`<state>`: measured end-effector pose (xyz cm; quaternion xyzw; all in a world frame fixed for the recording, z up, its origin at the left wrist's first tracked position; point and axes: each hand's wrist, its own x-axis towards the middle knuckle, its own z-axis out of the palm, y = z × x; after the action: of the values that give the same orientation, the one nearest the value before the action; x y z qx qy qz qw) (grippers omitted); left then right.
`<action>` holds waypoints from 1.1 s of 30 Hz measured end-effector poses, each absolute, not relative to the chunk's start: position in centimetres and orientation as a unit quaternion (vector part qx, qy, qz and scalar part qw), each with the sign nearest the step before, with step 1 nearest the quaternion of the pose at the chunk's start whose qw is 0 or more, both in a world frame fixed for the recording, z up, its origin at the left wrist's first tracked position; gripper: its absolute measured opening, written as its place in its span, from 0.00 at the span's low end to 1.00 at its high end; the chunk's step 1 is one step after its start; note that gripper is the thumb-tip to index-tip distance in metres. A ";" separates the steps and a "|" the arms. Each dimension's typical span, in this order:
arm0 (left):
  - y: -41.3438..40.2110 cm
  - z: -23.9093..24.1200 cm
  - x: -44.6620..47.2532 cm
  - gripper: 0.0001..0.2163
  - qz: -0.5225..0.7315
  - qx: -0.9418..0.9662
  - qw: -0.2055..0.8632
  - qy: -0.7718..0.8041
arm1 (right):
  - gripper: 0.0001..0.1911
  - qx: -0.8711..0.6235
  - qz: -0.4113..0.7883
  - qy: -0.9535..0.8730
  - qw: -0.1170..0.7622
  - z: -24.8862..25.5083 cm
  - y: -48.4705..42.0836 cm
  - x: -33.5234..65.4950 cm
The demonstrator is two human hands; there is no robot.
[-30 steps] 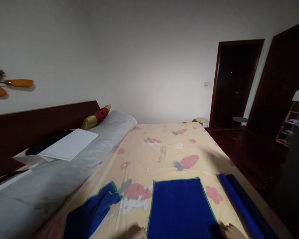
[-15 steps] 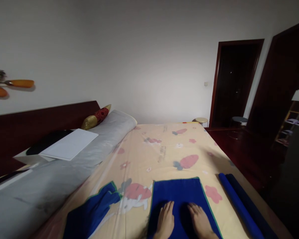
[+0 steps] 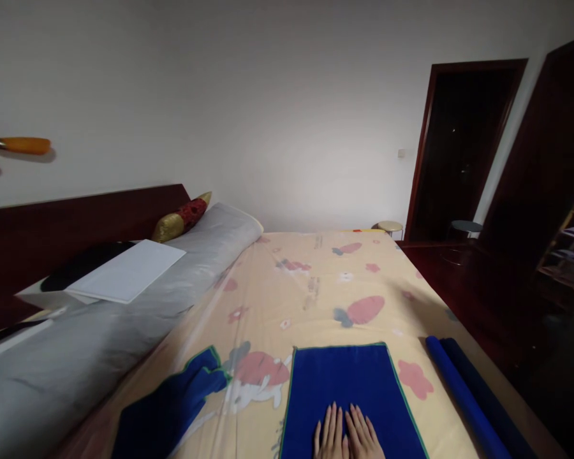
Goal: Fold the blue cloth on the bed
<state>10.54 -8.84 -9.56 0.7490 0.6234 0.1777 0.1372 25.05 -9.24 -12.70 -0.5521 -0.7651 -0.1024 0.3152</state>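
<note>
A flat blue towel (image 3: 344,382) with a green edge lies on the yellow bedsheet (image 3: 316,287) near the bottom of the view. My left hand (image 3: 330,437) and my right hand (image 3: 363,437) rest side by side on its near half, palms down, fingers straight and close together. Neither hand holds anything. A crumpled blue cloth (image 3: 172,408) lies to the left of the towel. Two rolled blue towels (image 3: 469,398) lie to the right along the bed's edge.
A grey bolster (image 3: 138,312) runs along the dark headboard (image 3: 52,229), with a white sheet (image 3: 124,277) and a gold-and-red cushion (image 3: 182,217) on it. At the far right are a dark doorway (image 3: 454,146), two stools and a shelf (image 3: 569,255).
My hands slid inward and back toward me on the towel; they were apart half a second ago and now touch. The view has shifted slightly left and down.
</note>
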 end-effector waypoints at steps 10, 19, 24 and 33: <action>-9.1 -9.3 10.7 0.26 0.174 0.743 0.157 0.628 | 0.34 -0.557 -0.109 -0.765 0.303 -12.3 -9.4 24.8; -9.3 -9.3 10.4 0.27 0.213 0.736 0.158 0.622 | 0.38 -0.627 -0.138 -0.725 0.247 -10.7 -11.0 32.1; -9.2 -9.5 10.5 0.26 0.185 0.752 0.142 0.616 | 0.39 -0.623 -0.162 -0.730 0.227 -10.6 -12.1 37.0; -9.1 -4.8 4.6 0.27 0.082 0.792 0.145 0.587 | 0.37 -0.619 -0.211 -0.727 0.207 -10.4 -12.1 36.7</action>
<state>4.64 -9.14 -4.78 0.7923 0.5871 0.0819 0.1448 36.68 -12.13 -10.44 -0.6192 -0.7273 -0.2112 0.2074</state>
